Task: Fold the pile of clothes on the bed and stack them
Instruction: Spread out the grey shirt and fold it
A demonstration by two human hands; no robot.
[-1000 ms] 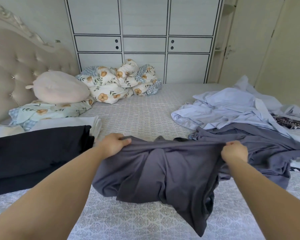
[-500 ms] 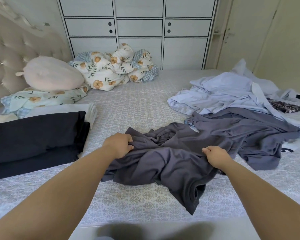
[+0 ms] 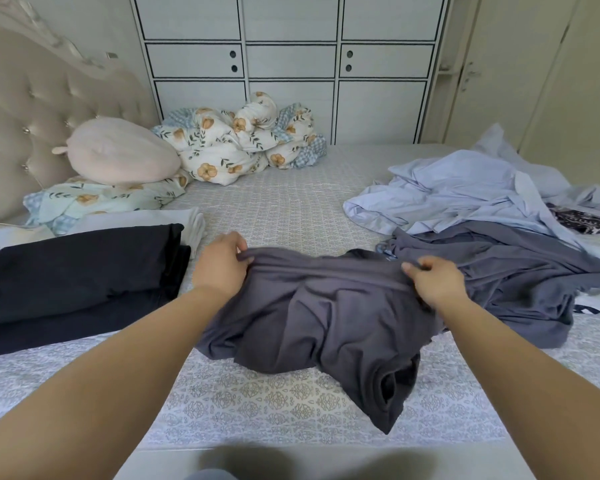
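Observation:
A crumpled dark grey garment (image 3: 326,317) lies on the bed (image 3: 284,206) in front of me. My left hand (image 3: 220,265) pinches its top edge at the left, and my right hand (image 3: 432,280) grips the same edge at the right. The edge is stretched between both hands and lifted slightly. Its lower part hangs toward the bed's near edge. To the right lies the unfolded pile: another grey garment (image 3: 520,271), light blue clothes (image 3: 458,192) and a dark patterned piece (image 3: 582,220). On the left sits a folded black stack (image 3: 77,271) with folded white cloth (image 3: 146,220) behind it.
A pink plush cushion (image 3: 118,150) and floral pillows (image 3: 101,199) rest by the tufted headboard (image 3: 21,109). A bundled floral quilt (image 3: 243,140) lies at the far side, below white wardrobe doors (image 3: 291,64). Patterned sheet shows between the stack and the pile.
Both hands dropped the grey garment onto the bed and regripped its top edge, then raised and stretched it again. The head view tilted down, then back up slightly.

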